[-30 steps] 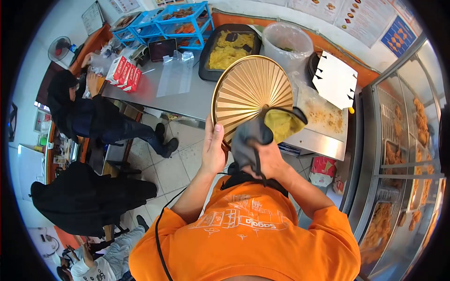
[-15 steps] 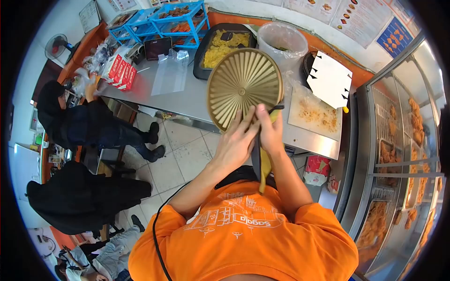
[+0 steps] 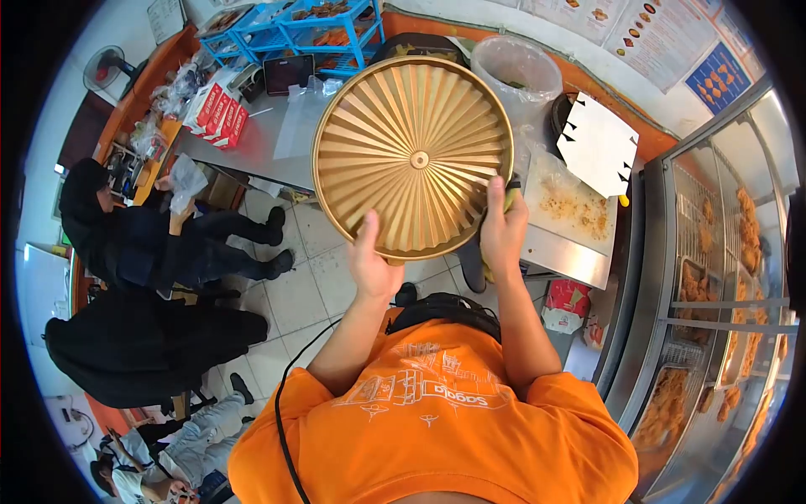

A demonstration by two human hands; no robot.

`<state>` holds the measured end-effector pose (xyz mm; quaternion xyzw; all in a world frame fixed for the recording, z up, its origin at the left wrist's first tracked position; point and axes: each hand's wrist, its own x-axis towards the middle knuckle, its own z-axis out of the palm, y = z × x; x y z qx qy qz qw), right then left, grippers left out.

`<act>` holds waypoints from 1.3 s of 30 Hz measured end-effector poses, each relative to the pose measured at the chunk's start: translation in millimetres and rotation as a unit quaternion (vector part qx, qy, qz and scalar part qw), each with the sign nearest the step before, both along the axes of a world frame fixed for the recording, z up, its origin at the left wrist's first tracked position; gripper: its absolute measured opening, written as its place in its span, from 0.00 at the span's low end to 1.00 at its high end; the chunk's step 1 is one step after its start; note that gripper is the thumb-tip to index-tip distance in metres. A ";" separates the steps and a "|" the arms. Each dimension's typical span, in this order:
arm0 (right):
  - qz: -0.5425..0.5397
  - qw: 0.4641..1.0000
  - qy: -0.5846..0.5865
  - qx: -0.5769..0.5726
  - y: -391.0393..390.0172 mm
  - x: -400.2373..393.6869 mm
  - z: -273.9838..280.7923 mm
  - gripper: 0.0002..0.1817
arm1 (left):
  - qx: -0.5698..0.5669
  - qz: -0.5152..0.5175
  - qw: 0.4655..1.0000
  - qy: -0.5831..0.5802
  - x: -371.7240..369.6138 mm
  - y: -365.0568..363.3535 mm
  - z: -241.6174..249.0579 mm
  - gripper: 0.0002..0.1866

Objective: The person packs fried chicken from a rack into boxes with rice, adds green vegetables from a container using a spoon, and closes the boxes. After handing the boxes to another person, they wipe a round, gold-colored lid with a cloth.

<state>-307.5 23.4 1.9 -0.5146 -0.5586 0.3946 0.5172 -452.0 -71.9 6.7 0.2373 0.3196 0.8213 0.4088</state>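
A round gold lid [image 3: 411, 118] with ribs fanning out from a small centre knob faces up at me, above the floor and the counter's front edge. My left hand [image 3: 374, 265] grips its lower-left rim, thumb lying over the edge. At the lower right, my right hand [image 3: 505, 228] clasps the rim in the same way, its fingers mostly hidden underneath. A bit of yellow and dark cloth [image 3: 514, 195] shows by my right fingers. Behind the lid, a dark pan [image 3: 420, 42] is largely covered.
On the steel counter [image 3: 281, 155] stand a clear plastic-lined bucket [image 3: 512, 71], a crumb-strewn board [image 3: 575, 218], a white panel [image 3: 598, 143], red boxes [image 3: 217, 116] and blue racks [image 3: 323, 29]. A glass cabinet of fried food [image 3: 714, 277] borders the right. A person in black [image 3: 134, 227] holds a plastic bag at left.
The lid has come up closer to me and shifted left, now hiding most of the pan. My hands, previously together at its lower right, have parted to two places on the rim.
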 end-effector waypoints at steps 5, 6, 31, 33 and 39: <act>0.080 0.974 0.188 0.100 -28.5 27.3 -11.7 0.21 | -0.019 -0.012 0.996 -0.089 -14.4 -4.9 7.8 0.23; 0.163 0.971 0.118 0.126 -39.3 32.4 -6.2 0.21 | -0.011 -0.025 0.996 -0.084 -15.0 -6.3 9.2 0.23; 0.216 0.891 -0.340 0.208 -82.5 1.0 48.3 0.25 | 0.097 0.016 0.991 -0.091 -12.8 -17.1 32.0 0.27; 0.195 0.895 -0.333 0.226 -76.7 -2.9 53.6 0.24 | 0.101 0.008 0.991 -0.086 -10.8 -21.6 18.3 0.27; 0.165 0.895 -0.316 0.268 -58.0 -27.2 69.2 0.22 | 0.127 0.005 0.988 -0.091 -2.9 -17.4 36.3 0.27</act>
